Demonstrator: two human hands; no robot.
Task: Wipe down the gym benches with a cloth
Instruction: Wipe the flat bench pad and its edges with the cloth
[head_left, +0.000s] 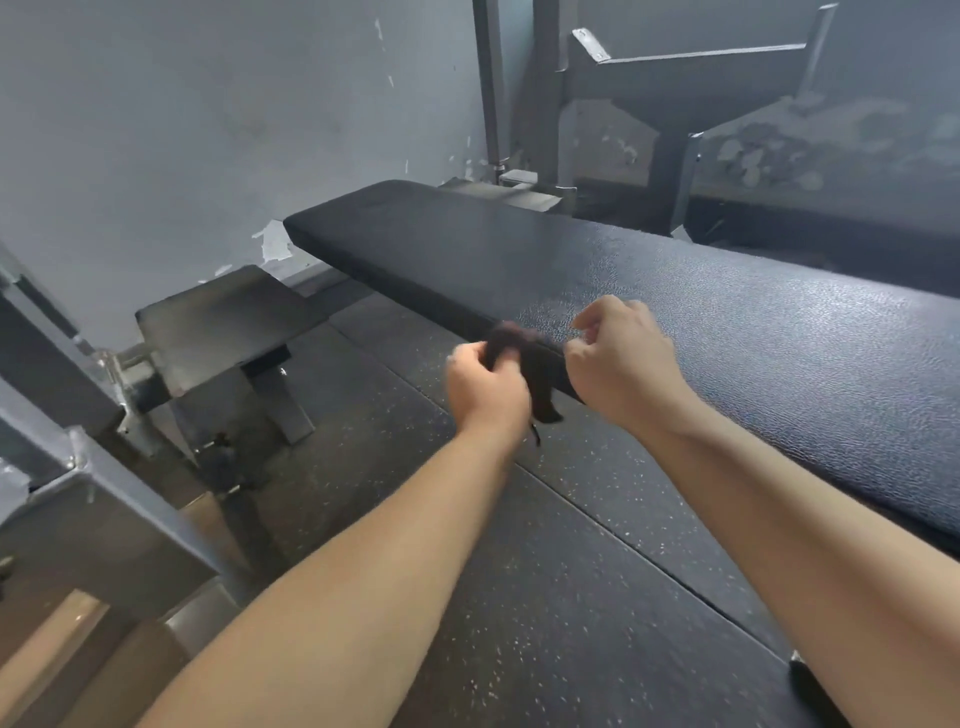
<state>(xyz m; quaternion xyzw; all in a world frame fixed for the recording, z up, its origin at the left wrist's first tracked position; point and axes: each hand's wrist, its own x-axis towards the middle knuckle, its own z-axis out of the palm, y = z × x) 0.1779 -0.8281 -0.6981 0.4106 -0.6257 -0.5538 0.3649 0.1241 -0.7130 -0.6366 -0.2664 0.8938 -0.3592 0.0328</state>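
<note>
Gripping the cloth (537, 382), the left hand (483, 387) curls beside the bench (727, 332).

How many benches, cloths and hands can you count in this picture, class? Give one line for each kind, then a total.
Benches: 2 (long black bench, small grey bench)
Cloths: 1 (dark cloth, gripped by the left hand)
Hands: 2 (left hand, right hand)
Total: 5

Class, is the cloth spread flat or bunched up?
Bunched up: the dark cloth is gathered in the left hand at the bench edge, one end dangling below, not laid flat.
</note>
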